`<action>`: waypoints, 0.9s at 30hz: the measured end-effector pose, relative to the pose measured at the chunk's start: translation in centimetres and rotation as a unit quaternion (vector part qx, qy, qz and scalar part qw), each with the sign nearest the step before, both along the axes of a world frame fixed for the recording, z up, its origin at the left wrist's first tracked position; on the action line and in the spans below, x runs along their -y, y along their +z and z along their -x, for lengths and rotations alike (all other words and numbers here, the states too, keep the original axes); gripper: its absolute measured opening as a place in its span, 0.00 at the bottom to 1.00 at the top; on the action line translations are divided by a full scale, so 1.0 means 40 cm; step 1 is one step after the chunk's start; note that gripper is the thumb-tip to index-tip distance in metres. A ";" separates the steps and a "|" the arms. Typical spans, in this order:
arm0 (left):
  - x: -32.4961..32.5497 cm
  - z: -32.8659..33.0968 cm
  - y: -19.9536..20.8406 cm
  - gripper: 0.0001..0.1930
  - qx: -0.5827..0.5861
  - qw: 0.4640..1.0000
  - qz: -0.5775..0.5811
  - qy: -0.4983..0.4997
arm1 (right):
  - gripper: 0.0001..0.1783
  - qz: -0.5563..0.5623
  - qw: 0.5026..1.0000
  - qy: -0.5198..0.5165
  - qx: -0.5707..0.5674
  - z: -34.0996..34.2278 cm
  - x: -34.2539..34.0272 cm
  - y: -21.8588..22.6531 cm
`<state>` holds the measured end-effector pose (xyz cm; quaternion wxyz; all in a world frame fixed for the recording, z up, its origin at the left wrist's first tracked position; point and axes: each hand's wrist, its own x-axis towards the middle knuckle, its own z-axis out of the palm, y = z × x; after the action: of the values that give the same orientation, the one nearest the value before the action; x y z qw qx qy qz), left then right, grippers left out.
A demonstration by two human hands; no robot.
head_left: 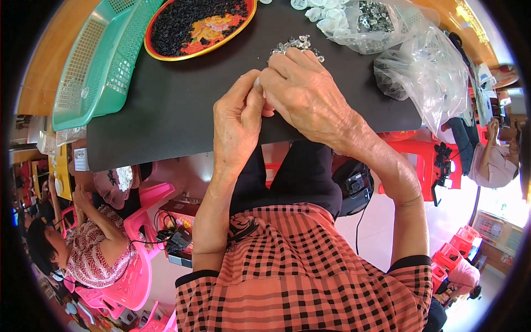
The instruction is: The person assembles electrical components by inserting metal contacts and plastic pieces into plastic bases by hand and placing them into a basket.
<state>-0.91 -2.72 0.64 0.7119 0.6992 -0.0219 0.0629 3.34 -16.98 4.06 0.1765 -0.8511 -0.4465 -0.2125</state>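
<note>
My left hand (237, 124) and my right hand (301, 94) meet fingertip to fingertip over the near edge of a black mat (166, 105). Between the fingertips a small white part (258, 83) is pinched; it is mostly hidden, and both hands seem to hold it. Just beyond my right hand lies a little heap of small clear and dark parts (296, 44).
A red oval tray (196, 25) full of small black parts sits at the back. A green plastic basket (102, 55) stands at the left. Clear plastic bags (423, 69) of parts and white rings (323, 11) lie at the right. Other people sit on pink chairs (141, 243) nearby.
</note>
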 end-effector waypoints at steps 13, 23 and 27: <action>0.003 0.008 0.007 0.09 -0.009 1.000 -0.020 0.016 | 0.09 -0.023 0.999 -0.017 0.032 0.014 0.004 -0.029; 0.008 0.010 -0.005 0.11 0.052 0.995 -0.074 0.046 | 0.12 -0.009 0.996 -0.067 -0.051 0.042 -0.008 -0.019; 0.000 0.005 -0.025 0.11 0.056 0.995 -0.061 0.048 | 0.12 -0.043 0.997 -0.056 -0.038 0.051 -0.013 -0.022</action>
<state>-1.11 -2.70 -0.35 0.6614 0.7372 -0.0321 0.1344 1.29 -16.45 3.18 0.2179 -0.8738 -0.3813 -0.2088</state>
